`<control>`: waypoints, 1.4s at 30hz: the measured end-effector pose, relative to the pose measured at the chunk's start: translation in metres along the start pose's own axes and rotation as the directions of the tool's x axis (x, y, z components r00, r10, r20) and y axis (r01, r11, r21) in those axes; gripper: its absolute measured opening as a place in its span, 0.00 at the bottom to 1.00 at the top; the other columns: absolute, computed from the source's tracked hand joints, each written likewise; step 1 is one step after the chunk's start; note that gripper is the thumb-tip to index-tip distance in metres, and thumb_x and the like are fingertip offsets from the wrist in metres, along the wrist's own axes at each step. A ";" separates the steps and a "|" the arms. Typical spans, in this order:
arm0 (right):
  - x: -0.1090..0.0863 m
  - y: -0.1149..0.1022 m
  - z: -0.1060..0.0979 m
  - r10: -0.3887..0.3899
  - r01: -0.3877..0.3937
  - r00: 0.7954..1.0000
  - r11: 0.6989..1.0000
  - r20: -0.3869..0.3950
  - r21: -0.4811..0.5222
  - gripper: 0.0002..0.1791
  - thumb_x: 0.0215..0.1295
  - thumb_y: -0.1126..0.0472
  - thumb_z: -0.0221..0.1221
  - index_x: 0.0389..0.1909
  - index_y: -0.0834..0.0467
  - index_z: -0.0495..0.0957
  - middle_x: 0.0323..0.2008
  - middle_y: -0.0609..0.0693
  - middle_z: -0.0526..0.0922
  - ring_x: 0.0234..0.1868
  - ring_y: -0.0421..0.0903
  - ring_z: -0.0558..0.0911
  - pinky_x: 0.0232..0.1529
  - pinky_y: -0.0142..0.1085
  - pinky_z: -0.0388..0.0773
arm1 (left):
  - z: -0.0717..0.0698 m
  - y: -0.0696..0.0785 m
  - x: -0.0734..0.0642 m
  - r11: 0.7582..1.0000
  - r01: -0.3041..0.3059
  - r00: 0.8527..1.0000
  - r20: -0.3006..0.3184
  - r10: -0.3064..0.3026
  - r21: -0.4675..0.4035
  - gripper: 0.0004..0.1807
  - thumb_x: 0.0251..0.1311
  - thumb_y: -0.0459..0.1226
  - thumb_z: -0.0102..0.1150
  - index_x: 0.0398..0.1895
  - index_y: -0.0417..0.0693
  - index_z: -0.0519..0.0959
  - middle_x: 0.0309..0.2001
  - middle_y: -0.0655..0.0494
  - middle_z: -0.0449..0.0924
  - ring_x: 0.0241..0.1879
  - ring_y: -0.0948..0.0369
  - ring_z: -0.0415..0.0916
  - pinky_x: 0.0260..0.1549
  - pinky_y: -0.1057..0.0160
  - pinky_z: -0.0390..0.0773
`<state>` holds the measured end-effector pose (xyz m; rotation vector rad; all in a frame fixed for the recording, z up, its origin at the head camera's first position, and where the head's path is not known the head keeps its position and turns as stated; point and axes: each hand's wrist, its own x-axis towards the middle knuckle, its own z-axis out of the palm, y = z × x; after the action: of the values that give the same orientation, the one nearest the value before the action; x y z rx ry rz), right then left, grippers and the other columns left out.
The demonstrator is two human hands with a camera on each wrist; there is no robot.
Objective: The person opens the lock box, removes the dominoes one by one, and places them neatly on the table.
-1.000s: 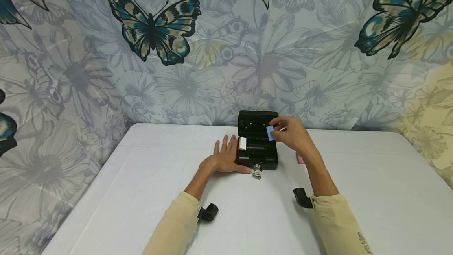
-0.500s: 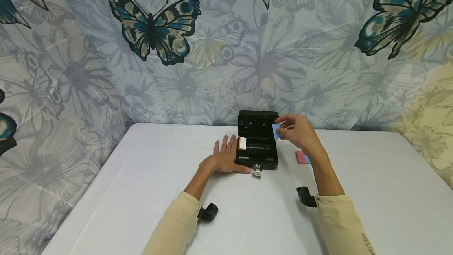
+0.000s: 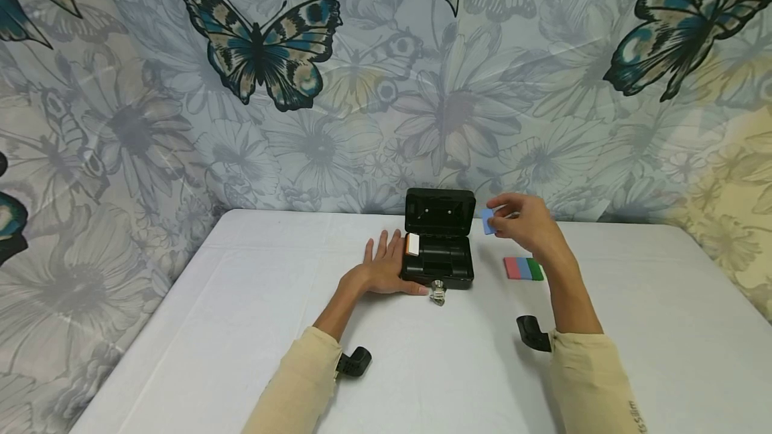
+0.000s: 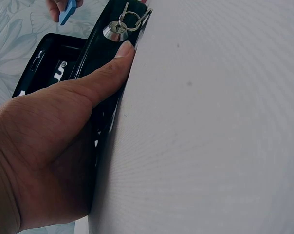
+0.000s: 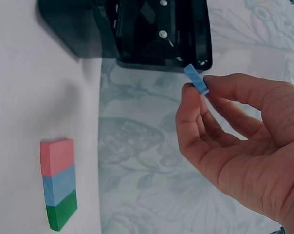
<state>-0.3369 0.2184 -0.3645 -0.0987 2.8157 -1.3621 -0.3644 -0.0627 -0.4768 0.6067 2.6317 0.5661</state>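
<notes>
My left hand [image 3: 382, 276] lies with straight fingers along the left side of a black metal box [image 3: 461, 282]. Its thumb reaches across the box's front, close to a lock with keys [image 4: 119, 28]. The box's lid [image 3: 440, 211] is raised, and a white block with an orange edge [image 3: 413, 244] sits inside at the left. Off the box's right side, my right hand [image 3: 527, 223] pinches a small flat blue block [image 5: 195, 79] between thumb and fingertips, above the table. Below that hand, pink [image 3: 511, 268], blue [image 3: 524, 268] and green [image 3: 535, 269] blocks form a touching row.
A white cloth [image 3: 211, 327] covers the table. Behind its far edge hangs a patterned backdrop [image 3: 356, 139] with butterflies and flowers. Black wrist mounts [image 3: 356, 362] stick out beside both sleeves.
My right hand has carried the blue block rightward, from in front of the raised lid to beyond the box. More of the block row now shows. The left hand has stayed put.
</notes>
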 end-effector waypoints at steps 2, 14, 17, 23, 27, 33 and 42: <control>-0.001 0.001 -0.002 0.003 -0.003 1.000 1.000 0.000 -0.003 0.23 0.71 0.65 0.61 0.65 0.68 0.77 0.52 0.66 0.80 0.41 0.48 0.89 0.46 0.37 0.88 | 0.000 0.000 -0.001 1.000 -0.002 1.000 -0.002 0.002 -0.002 0.72 0.58 0.67 0.65 0.86 0.45 0.28 0.87 0.49 0.21 0.85 0.49 0.12 0.81 0.42 0.19; -0.005 0.009 -0.017 0.021 -0.023 0.999 0.999 0.037 0.041 0.24 0.72 0.65 0.59 0.67 0.68 0.75 0.53 0.63 0.78 0.37 0.36 0.86 0.46 0.30 0.87 | 0.000 0.000 0.000 1.000 -0.010 1.000 -0.003 0.010 -0.008 0.71 0.57 0.67 0.65 0.86 0.46 0.29 0.87 0.48 0.21 0.85 0.49 0.12 0.81 0.41 0.19; -0.006 0.010 -0.021 0.036 -0.037 0.998 0.999 0.043 0.023 0.25 0.73 0.63 0.59 0.68 0.67 0.74 0.55 0.65 0.77 0.36 0.34 0.85 0.46 0.30 0.87 | 0.000 0.000 0.001 1.000 -0.010 1.000 -0.004 0.010 -0.006 0.71 0.57 0.67 0.65 0.86 0.46 0.29 0.87 0.49 0.21 0.85 0.49 0.12 0.81 0.41 0.19; -0.007 0.011 -0.027 0.053 -0.053 0.997 0.998 0.051 0.017 0.25 0.74 0.62 0.60 0.68 0.68 0.73 0.55 0.63 0.79 0.36 0.32 0.85 0.44 0.26 0.85 | -0.001 0.000 0.000 1.000 -0.006 1.000 0.007 0.006 0.008 0.71 0.58 0.68 0.64 0.85 0.45 0.28 0.86 0.49 0.20 0.84 0.49 0.12 0.81 0.41 0.18; -0.007 0.011 -0.028 0.059 -0.060 0.997 0.998 0.049 0.016 0.24 0.75 0.62 0.60 0.67 0.67 0.74 0.53 0.60 0.80 0.36 0.33 0.85 0.43 0.25 0.85 | -0.001 -0.001 0.000 1.000 -0.003 1.000 0.012 0.003 0.011 0.71 0.58 0.68 0.63 0.85 0.46 0.27 0.86 0.49 0.20 0.84 0.49 0.11 0.81 0.42 0.19; -0.007 0.014 -0.031 0.060 -0.061 0.997 0.998 0.053 0.017 0.24 0.75 0.62 0.60 0.68 0.67 0.74 0.54 0.61 0.81 0.36 0.33 0.86 0.45 0.28 0.85 | -0.001 0.000 -0.002 1.000 0.000 1.000 0.019 0.000 0.011 0.71 0.59 0.67 0.64 0.85 0.45 0.27 0.86 0.49 0.19 0.84 0.50 0.10 0.81 0.42 0.18; -0.009 0.018 -0.038 0.062 -0.063 0.997 0.998 0.045 0.024 0.26 0.74 0.62 0.60 0.69 0.67 0.73 0.52 0.57 0.79 0.35 0.32 0.85 0.43 0.25 0.84 | -0.007 0.004 -0.007 1.000 -0.014 0.999 0.031 0.014 -0.003 0.69 0.60 0.65 0.63 0.85 0.44 0.27 0.86 0.50 0.19 0.84 0.49 0.11 0.81 0.42 0.18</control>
<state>-0.3306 0.2595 -0.3552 -0.0398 2.7406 -1.3650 -0.3603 -0.0648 -0.4669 0.6287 2.5991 0.5605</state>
